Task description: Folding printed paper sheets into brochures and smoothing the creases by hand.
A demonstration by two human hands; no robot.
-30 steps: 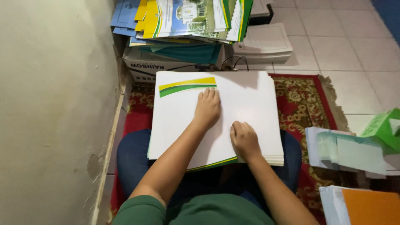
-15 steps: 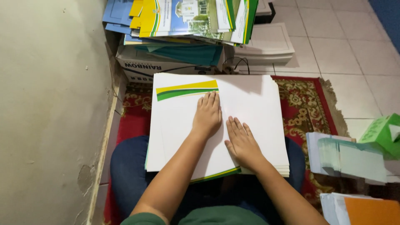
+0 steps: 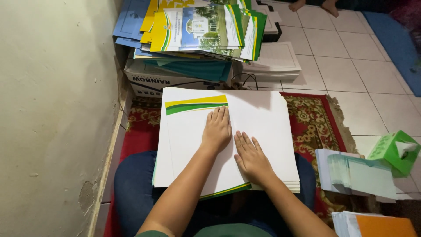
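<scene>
A stack of large white sheets [image 3: 263,118] lies across my lap, the top one bearing a yellow and green band [image 3: 196,104] near its far left corner. My left hand [image 3: 217,130] rests flat on the middle of the top sheet, fingers together and pointing away from me. Just to its right, my right hand [image 3: 250,156] presses palm-down on the same sheet with fingers spread. Neither hand grips anything.
A cardboard box [image 3: 153,80] ahead carries a pile of printed folders [image 3: 197,28]. White paper stacks [image 3: 274,61] sit on the tiled floor. A green tissue box [image 3: 394,151], pale green sheets [image 3: 359,175] and an orange folder [image 3: 383,227] lie right. Wall [image 3: 52,109] on left; patterned red rug [image 3: 313,123] beneath.
My right hand went from curled to flat with fingers spread and slid a little up the sheet. The left hand stayed put. The view tilted slightly.
</scene>
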